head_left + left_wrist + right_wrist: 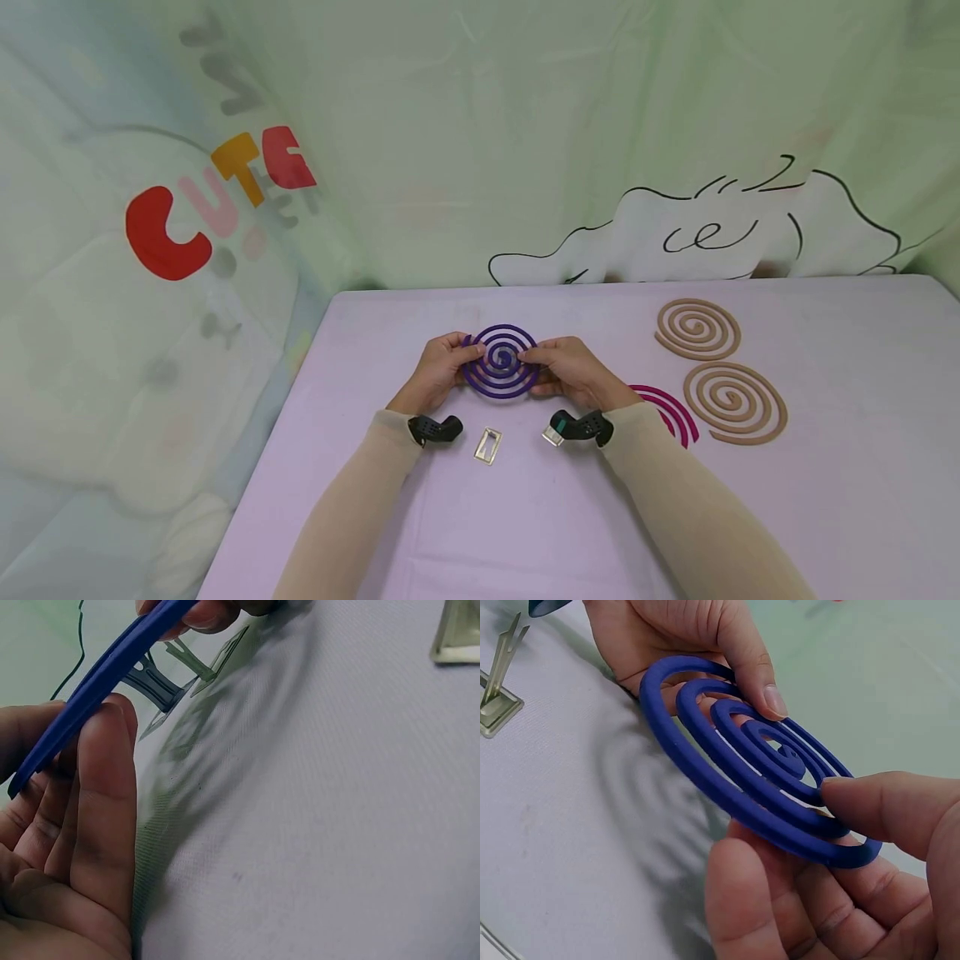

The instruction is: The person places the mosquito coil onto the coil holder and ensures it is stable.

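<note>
A purple-blue mosquito coil is held up over the table between both hands, tilted, its shadow falling on the cloth. My left hand pinches its left edge, thumb on top and fingers beneath. On the opposite edge my right hand grips it the same way; in the right wrist view the right thumb presses on the outer rings. Seen from the left wrist, the coil shows nearly edge-on. A small metal coil stand lies nearer the body, below the hands.
Another metal stand is partly covered by the right wrist strap. A magenta coil lies partly under the right forearm. Two tan coils rest farther right on the lilac tablecloth. Behind the table hangs a printed curtain.
</note>
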`<state>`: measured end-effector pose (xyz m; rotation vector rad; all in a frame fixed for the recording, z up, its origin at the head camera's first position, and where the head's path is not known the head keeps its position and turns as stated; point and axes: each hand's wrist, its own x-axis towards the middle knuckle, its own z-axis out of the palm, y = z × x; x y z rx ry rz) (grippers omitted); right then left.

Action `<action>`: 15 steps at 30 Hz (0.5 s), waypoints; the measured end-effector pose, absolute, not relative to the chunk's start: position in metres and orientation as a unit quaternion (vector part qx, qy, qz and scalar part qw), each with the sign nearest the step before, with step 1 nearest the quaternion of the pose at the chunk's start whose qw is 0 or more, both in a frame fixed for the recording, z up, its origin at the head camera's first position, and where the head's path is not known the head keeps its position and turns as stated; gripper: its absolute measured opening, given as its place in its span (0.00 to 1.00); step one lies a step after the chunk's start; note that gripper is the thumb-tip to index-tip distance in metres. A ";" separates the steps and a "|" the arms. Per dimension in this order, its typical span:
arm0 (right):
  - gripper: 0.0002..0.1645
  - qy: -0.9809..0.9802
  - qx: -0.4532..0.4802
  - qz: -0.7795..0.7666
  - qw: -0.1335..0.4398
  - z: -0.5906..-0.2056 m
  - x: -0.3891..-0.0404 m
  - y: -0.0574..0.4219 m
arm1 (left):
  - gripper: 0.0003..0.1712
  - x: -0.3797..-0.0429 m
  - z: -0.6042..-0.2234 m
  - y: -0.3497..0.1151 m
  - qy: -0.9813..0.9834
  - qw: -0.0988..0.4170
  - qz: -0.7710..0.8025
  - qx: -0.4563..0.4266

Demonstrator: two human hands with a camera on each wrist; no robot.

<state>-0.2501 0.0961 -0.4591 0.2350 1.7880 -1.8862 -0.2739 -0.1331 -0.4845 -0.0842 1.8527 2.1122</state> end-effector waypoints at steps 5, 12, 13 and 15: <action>0.13 0.666 0.087 -0.693 0.263 -0.460 -0.250 0.096 | 0.06 -0.275 -0.484 -0.134 0.650 0.172 0.740 -0.031; 0.17 0.669 0.089 -0.688 0.265 -0.462 -0.250 0.098 | 0.04 -0.275 -0.483 -0.135 0.654 0.167 0.737 -0.032; 0.17 0.669 0.087 -0.688 0.266 -0.461 -0.250 0.098 | 0.04 -0.275 -0.483 -0.135 0.656 0.167 0.736 -0.033; 0.17 0.669 0.084 -0.688 0.268 -0.461 -0.249 0.099 | 0.04 -0.275 -0.482 -0.135 0.659 0.167 0.733 -0.035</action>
